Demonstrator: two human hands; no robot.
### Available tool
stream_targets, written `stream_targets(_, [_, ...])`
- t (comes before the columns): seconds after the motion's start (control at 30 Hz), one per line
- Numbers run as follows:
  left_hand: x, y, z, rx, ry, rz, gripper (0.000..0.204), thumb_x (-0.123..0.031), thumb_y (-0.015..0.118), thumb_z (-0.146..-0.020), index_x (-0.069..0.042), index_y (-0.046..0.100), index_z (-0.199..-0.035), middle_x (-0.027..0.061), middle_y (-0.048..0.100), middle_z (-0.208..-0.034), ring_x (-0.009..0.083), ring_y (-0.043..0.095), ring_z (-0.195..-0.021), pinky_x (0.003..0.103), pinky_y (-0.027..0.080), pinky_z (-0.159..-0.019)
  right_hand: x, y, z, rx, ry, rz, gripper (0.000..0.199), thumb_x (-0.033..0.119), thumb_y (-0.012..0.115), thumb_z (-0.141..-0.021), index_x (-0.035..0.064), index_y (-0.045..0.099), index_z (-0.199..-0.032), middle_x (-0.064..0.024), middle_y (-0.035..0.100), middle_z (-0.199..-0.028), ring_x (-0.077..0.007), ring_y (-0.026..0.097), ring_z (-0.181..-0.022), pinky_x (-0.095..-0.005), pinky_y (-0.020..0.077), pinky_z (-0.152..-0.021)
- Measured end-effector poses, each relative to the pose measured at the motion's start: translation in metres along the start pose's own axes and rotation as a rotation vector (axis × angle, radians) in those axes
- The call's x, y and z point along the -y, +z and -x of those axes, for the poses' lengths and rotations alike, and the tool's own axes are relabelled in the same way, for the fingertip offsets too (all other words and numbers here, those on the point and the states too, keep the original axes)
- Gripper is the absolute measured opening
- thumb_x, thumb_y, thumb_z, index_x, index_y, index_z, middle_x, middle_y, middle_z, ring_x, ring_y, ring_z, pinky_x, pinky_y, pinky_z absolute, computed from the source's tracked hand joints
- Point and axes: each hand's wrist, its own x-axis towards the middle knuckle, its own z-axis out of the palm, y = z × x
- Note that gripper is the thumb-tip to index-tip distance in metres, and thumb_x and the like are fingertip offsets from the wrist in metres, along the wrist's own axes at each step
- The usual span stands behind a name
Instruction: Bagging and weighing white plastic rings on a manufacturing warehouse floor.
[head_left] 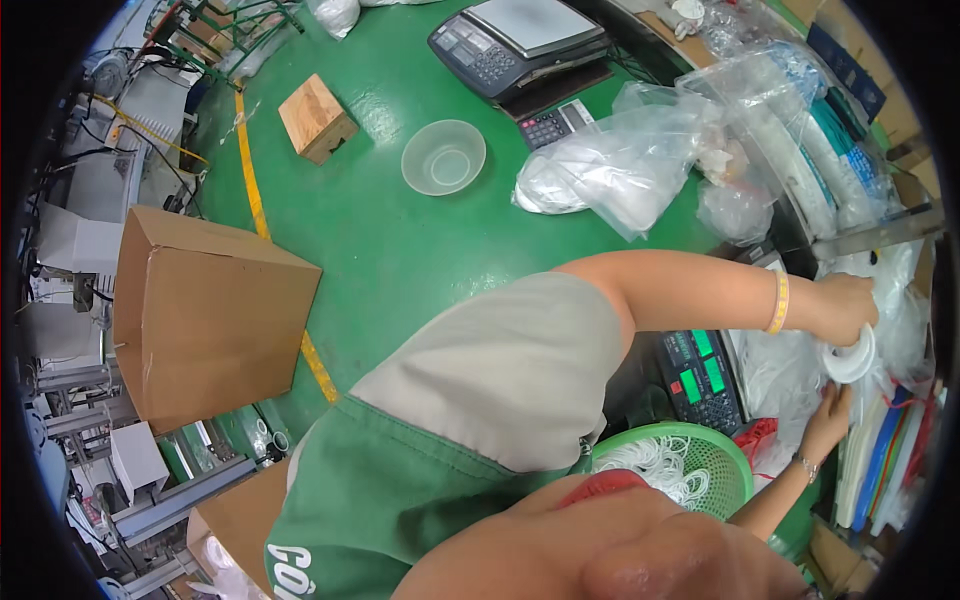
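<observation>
both hands [845, 310] at cluttered right edge, white ring [850, 360] gripped

A factory packing floor: green painted floor [400, 250] with yellow line [252, 180], cardboard box [205, 310], weighing scale [515, 40].

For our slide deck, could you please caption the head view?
Left hand grips a white tape roll; right hand rests on clear bags beside a green basket.

A large brown cardboard box [210, 310] is standing on the green floor [400, 240], with a clear plastic bowl [443, 157] and small wooden block [316, 118] lying nearby.
</observation>
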Motion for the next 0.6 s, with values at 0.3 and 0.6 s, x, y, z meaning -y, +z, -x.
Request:
stream_targets(0.3, [-0.041,0.002,0.015,0.193,0.274,0.085,0.030,-0.023,0.062,-0.067,-0.012,0.065,-0.095,0.0131,0.065,-0.087,0.0318,0.061,-0.083,0.042,0.047,-0.072,0.090,-0.078,0.069,-0.188,0.062,-0.876,0.029,0.011,0.050,-0.092,-0.0068,0.049,-0.116,-0.0102,0.057,-0.109,-0.0113,0.052,-0.096,-0.0233,0.0396,-0.083])
stream_targets(0.6, [-0.052,0.010,0.017,-0.073,0.384,0.508,0.023,-0.003,0.055,-0.067,-0.005,0.064,-0.088,0.0150,0.065,-0.082,0.0294,0.063,-0.080,0.037,0.048,-0.072,0.121,-0.077,0.121,-0.287,0.022,-0.935,0.034,0.012,0.042,-0.094,-0.0031,0.040,-0.125,-0.0152,0.044,-0.130,-0.0239,0.049,-0.113,-0.0372,0.0399,-0.093])
